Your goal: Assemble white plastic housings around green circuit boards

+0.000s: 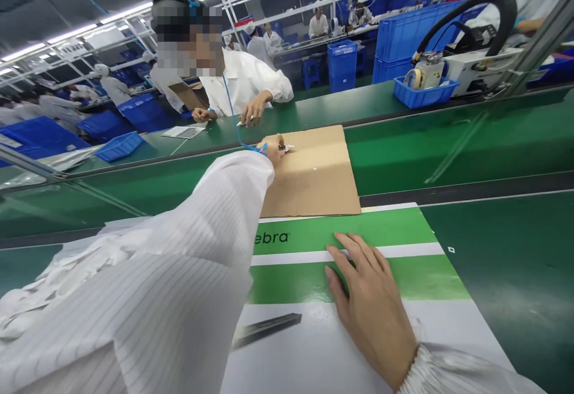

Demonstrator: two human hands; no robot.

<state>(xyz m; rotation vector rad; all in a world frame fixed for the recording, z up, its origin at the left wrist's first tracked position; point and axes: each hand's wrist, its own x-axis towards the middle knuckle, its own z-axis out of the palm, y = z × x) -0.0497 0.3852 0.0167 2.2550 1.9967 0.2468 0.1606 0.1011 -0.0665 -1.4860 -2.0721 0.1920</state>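
our left hand (272,150) reaches forward from a white striped sleeve (179,250), its fingers curled and pressed together, pinching a white pen-like tool (287,147) with a dark band near its tip. the tool is held over the left part of a flattened cardboard sheet (311,173), which lies on a green worktop (403,149). a thin blue cord (237,131) runs from beside our left hand up past the person opposite.

our right hand (372,304) lies palm down with its fingers spread, pressing on a large printed sheet (341,280) just nearer to us than the cardboard. the sheet has green and white bands, the letters "ebra" and a picture of a slim dark object (266,329).

across the worktop, a co-worker (242,83) in a white smock pinches a similar white pen-like tool (242,122) in one hand (255,110), while the other hand (204,115) rests near a small printed card (183,132). to the far right, a blue plastic tray (424,92) sits beside a white machine with a looped black hose (466,41). further back, people in white work among stacked blue crates (341,65).
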